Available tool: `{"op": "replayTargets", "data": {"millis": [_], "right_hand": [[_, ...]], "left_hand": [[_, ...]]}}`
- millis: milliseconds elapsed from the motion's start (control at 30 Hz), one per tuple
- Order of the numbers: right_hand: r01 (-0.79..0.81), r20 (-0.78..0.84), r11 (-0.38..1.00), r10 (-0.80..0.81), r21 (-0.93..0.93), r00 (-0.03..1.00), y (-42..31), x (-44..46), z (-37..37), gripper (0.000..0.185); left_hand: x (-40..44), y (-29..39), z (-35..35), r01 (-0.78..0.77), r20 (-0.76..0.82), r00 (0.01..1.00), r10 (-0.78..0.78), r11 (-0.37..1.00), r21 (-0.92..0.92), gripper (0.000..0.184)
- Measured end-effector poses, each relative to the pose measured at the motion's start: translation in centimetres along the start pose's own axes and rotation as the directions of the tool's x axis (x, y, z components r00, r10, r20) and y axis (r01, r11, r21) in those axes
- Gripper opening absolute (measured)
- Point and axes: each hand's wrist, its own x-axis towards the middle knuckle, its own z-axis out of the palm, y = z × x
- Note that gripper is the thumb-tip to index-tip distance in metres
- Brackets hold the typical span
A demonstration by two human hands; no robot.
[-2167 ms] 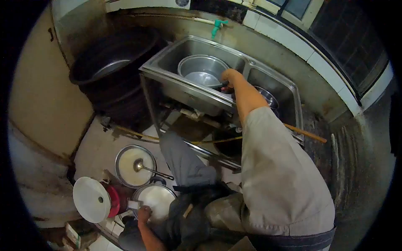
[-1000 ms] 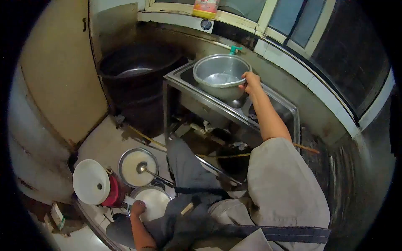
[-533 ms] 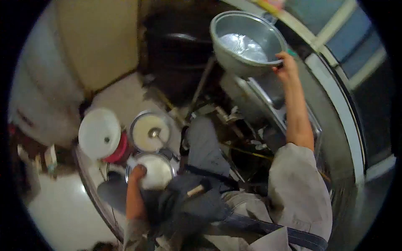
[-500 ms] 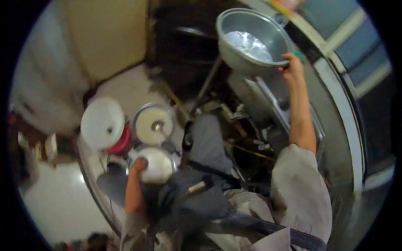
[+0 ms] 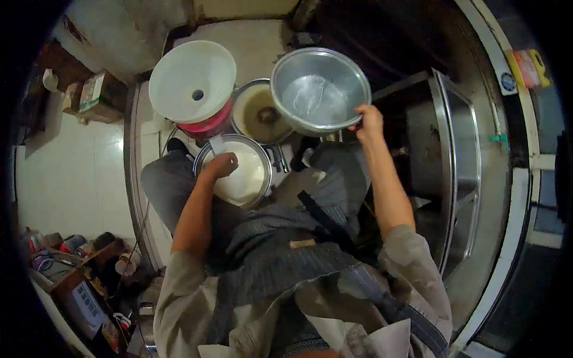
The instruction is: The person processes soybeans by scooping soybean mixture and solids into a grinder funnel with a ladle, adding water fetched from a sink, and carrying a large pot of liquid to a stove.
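In my right hand [image 5: 371,123] is the rim of a deep metal bowl [image 5: 319,89], which looks bare inside apart from shiny reflections. The bowl hangs tilted and partly covers a pot of beige liquid [image 5: 250,116] with a round dark shape in the middle. My left hand [image 5: 224,164] is closed above a metal pot of creamy white liquid [image 5: 242,179]. A pale flat strip [image 5: 216,145] reaches up from its fingers; its kind is unclear. Just beyond sits a wide white funnel-like basin [image 5: 194,77] with a dark hole, on a red container [image 5: 206,126].
A metal-edged sink or counter [image 5: 456,173] stands on the right, with a yellow and pink jug [image 5: 530,68] above it. Cardboard boxes [image 5: 98,98] are at the far left. Boxes of clutter [image 5: 83,292] lie at the lower left.
My right hand has brought the metal bowl from the upper right in toward the pots. My left hand stays over the white liquid. The view has turned and sharpened.
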Motion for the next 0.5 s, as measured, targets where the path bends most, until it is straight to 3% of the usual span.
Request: {"op": "replayTargets", "data": {"millis": [67,100,133,233,300,500], "right_hand": [[-0.044,0.048,0.998,0.046,-0.037,0.998,5.4,3.1,0.2,0.015],[-0.058,0.046,0.995,0.062,-0.08,0.997,7.6,4.0,0.6,0.015],[-0.07,0.048,0.99,0.077,-0.123,0.996,9.7,5.0,0.7,0.016],[-0.137,0.011,0.975,0.141,-0.173,0.99,15.5,7.8,1.1,0.019],[-0.147,-0.03,0.956,0.144,-0.255,0.989,16.9,7.9,1.5,0.019],[-0.185,-0.133,0.867,0.138,-0.462,0.981,20.1,10.7,0.6,0.019]], "left_hand": [[-0.7,1.2,-0.7,0.011,-0.058,0.998,-0.01,1.0,0.02,0.024],[-1.6,3.3,-2.5,0.14,-0.006,0.99,-0.141,0.987,-0.078,0.027],[-1.5,3.5,-2.5,0.155,-0.006,0.988,-0.157,0.984,-0.091,0.027],[-2.1,4.1,-3.0,0.065,-0.049,0.996,-0.069,0.995,-0.071,0.027],[-3.9,8.0,-6.6,0.194,-0.031,0.978,-0.208,0.949,-0.25,0.028],[-3.7,8.8,-7.4,0.25,0.028,0.968,-0.251,0.936,-0.25,0.029]]}}
